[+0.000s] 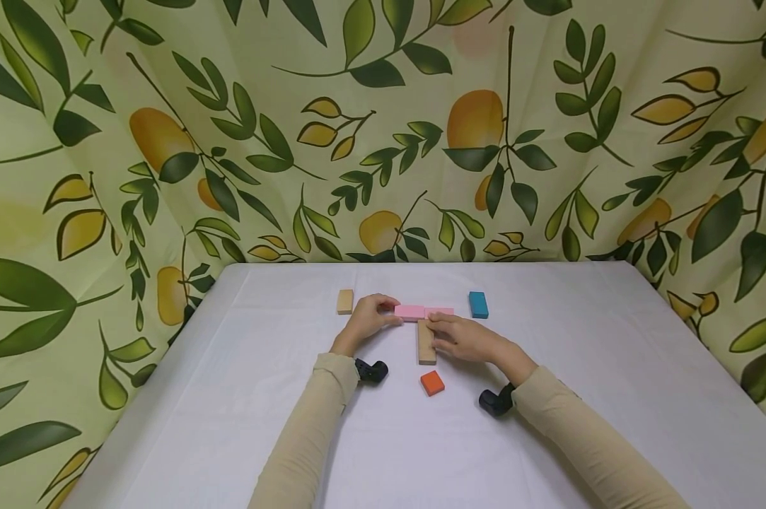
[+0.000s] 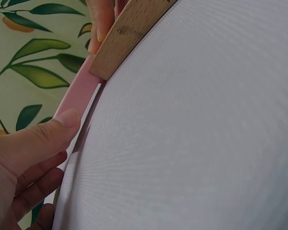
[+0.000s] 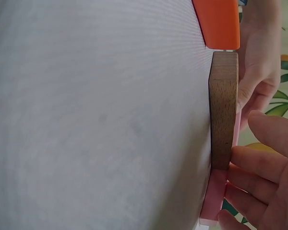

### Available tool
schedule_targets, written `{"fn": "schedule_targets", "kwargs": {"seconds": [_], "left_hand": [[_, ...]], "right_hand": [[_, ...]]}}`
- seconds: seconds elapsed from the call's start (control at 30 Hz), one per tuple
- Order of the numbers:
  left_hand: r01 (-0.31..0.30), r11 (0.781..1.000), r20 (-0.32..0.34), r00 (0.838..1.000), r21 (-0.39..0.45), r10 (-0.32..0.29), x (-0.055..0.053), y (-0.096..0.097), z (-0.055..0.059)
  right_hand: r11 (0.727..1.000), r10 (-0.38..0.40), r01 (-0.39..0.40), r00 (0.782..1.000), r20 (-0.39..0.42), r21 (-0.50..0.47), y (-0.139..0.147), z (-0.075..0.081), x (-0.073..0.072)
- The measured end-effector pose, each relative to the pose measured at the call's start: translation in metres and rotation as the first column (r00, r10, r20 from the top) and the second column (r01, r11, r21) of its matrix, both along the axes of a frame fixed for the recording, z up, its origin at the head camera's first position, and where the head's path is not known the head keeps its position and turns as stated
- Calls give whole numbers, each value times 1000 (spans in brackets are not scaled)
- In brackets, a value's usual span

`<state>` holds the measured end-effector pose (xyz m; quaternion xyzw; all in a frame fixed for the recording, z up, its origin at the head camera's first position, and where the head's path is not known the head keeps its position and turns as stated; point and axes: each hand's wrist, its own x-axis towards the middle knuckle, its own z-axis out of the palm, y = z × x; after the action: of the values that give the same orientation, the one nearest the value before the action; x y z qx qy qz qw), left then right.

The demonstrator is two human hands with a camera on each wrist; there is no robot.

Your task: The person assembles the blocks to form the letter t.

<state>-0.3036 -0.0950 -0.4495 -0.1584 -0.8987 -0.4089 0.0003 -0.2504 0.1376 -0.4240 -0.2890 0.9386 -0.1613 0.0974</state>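
Note:
Two pink blocks lie end to end on the white table, a left pink block point(image 1: 409, 311) and a right pink block point(image 1: 441, 311). My left hand point(image 1: 368, 316) pinches the left one at its outer end, thumb on the near side. From the right pink block a plain wooden block point(image 1: 426, 351) runs towards me, its far end against the pink row. My right hand point(image 1: 464, 338) touches the right pink block and the wooden block with its fingertips. In the right wrist view its thumb stands apart from the wooden block. An orange block point(image 1: 432, 383) lies just nearer than the wooden one.
Another plain wooden block point(image 1: 345, 302) lies left of my left hand, and a blue block point(image 1: 478, 305) lies beyond my right hand. The white table point(image 1: 230, 396) ends at a leaf-patterned cloth point(image 1: 395, 141) behind. A black wrist camera point(image 1: 371, 372) sits at the left wrist.

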Motion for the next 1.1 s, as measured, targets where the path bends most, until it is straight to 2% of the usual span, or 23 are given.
{"fn": "schedule_targets", "kwargs": {"seconds": [0.87, 1.1], "left_hand": [[3, 1000, 20, 1000, -16, -3, 0, 0, -1], [30, 999, -2, 1000, -18, -30, 0, -1, 1]], "right_hand": [[1000, -4, 4, 1000, 11, -9, 0, 0, 1], [1000, -6, 6, 1000, 18, -7, 0, 1, 1]]}}
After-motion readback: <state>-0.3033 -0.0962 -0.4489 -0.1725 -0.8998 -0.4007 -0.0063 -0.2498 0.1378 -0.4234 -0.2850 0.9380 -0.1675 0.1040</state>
